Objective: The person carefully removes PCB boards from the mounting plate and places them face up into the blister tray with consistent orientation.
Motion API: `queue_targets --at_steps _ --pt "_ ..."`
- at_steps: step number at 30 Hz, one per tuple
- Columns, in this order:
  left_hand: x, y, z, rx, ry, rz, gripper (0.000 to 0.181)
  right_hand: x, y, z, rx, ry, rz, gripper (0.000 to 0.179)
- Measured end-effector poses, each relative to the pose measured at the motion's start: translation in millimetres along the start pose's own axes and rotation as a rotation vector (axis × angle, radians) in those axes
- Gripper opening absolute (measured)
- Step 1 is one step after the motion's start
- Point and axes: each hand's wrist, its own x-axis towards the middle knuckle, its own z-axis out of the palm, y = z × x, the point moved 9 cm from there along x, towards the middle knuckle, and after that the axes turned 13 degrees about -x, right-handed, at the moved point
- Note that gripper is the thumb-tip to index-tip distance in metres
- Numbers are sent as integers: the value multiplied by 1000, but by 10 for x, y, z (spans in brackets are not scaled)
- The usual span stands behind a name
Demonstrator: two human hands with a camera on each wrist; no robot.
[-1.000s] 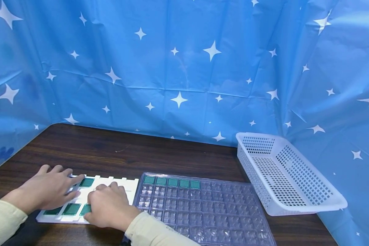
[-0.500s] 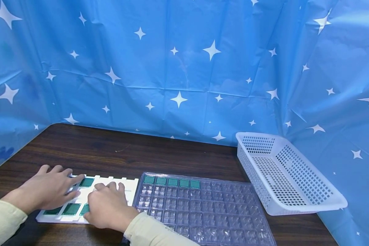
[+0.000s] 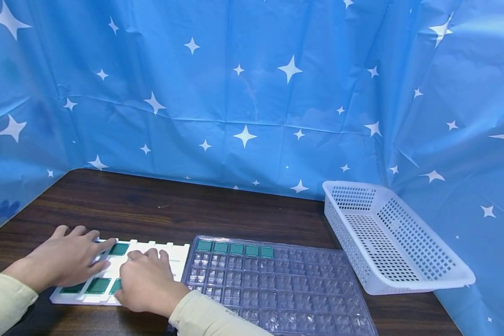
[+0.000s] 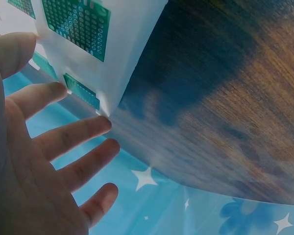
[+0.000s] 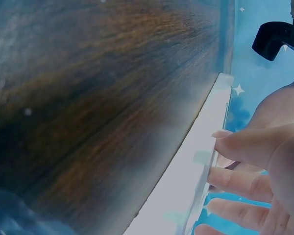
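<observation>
Nearest us: right hand (image 3: 149,282) bends over the middle of the white holder (image 3: 176,261), thumb next to a near-row board. Pinching or just pressing, we can't tell: fingertips are hidden from the head camera, and the right wrist view only gives thumb and fingers at the holder's edge. Left hand (image 3: 67,259) lies over the holder's left end, fingers spread, pinching nothing we can see.

To do this bit well, we'd let the left hand pin the holder flat so it can't skate on the table (image 3: 218,210). Handle one board at a time, by its edges, straight, no levering. Mind the neighbour by the right thumb; looks easy to nudge.

Counts: two hands, one holder. In it we see four green boards (image 3: 97,285), three near row, one far row; more may sit under the hands. Just right of it, one clear tray (image 3: 294,298) with five small boards (image 3: 236,249) along its far row, from the left end; pockets too glary to count. Farther right, one white basket (image 3: 424,284). Behind everything, one blue star curtain (image 3: 252,93).
</observation>
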Motion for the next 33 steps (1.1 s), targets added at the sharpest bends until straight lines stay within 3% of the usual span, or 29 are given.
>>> queue_targets --at_steps 23,33 --pt "8 -9 12 -5 4 -1 66 12 -14 3 -12 5 -27 31" --pt "-6 13 2 -2 -4 -1 67 -7 34 -37 13 38 -66 22"
